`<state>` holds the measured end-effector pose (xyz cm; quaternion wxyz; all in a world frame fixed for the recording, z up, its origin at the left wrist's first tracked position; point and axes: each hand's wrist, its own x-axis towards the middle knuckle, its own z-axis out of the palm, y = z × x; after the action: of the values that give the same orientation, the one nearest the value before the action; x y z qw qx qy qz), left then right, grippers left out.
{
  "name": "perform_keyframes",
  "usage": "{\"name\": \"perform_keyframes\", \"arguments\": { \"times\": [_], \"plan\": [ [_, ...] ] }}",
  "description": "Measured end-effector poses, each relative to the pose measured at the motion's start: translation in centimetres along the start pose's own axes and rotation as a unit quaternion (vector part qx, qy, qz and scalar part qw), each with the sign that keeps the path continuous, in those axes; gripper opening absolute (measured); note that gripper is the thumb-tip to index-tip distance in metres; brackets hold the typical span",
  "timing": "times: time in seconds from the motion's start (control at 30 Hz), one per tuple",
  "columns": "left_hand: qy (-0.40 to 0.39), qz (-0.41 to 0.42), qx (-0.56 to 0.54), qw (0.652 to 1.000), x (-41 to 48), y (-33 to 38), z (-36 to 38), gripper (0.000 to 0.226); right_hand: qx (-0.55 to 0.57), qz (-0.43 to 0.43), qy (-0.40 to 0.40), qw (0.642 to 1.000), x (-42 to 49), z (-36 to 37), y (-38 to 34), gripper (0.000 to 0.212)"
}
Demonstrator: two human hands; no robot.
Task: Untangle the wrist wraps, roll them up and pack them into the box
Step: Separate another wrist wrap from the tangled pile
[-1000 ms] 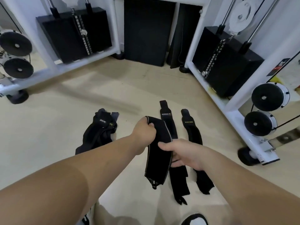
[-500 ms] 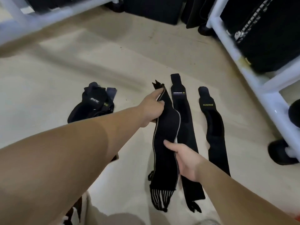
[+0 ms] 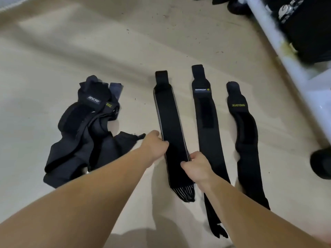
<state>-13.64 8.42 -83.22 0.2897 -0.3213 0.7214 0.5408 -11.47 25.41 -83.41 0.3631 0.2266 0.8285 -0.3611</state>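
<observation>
Three black wrist wraps lie flat and side by side on the beige floor. The leftmost wrap (image 3: 169, 120) has grey edge stripes and a striped lower end. My left hand (image 3: 155, 145) pinches its left edge and my right hand (image 3: 196, 164) pinches its right edge, both near its lower half. To its right lie a wrap with a white label (image 3: 206, 122) and a wrap marked XUEYING (image 3: 246, 140). A tangled heap of black wraps (image 3: 86, 129) sits on the floor to the left. No box is in view.
A white machine frame rail (image 3: 284, 49) runs diagonally along the right, with a black weight stack (image 3: 311, 27) behind it and a black rubber foot (image 3: 321, 163) at the right edge. Bare beige floor (image 3: 107, 42) stretches beyond the wraps.
The striped wrap went from hanging in my hands to lying flat on the floor left of the other two. Both hands slid down to its lower edges; the camera tilted down.
</observation>
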Motion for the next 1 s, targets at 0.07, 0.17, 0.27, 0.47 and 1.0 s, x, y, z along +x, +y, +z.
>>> {"name": "perform_keyframes", "arguments": {
  "times": [0.07, 0.17, 0.27, 0.47, 1.0],
  "plan": [
    [-0.012, 0.007, -0.024, 1.0, -0.8, -0.4, 0.8, 0.031, -0.026, -0.002, -0.019, 0.999, -0.2, 0.2, 0.0, 0.021],
    [-0.034, 0.018, -0.042, 0.998, -1.9, -0.1, 1.4, 0.035, 0.091, 0.086, -0.079, 0.989, -0.7, -0.1, 0.0, 0.023],
    [-0.03, 0.038, -0.046, 0.998, -2.4, 0.0, 1.8, 0.04, 0.137, 0.136, -0.093, 0.977, -1.0, -0.4, 0.5, 0.017],
    [-0.007, 0.072, -0.027, 0.997, -3.0, -1.5, 3.0, 0.037, 0.017, 0.123, -0.064, 0.99, -0.6, -0.5, 3.0, 0.015],
    [-0.077, 0.043, -0.008, 0.996, -4.2, -0.6, 3.5, 0.057, -0.146, 0.011, 0.044, 0.988, -1.8, -3.8, 2.7, 0.013]
  ]
}}
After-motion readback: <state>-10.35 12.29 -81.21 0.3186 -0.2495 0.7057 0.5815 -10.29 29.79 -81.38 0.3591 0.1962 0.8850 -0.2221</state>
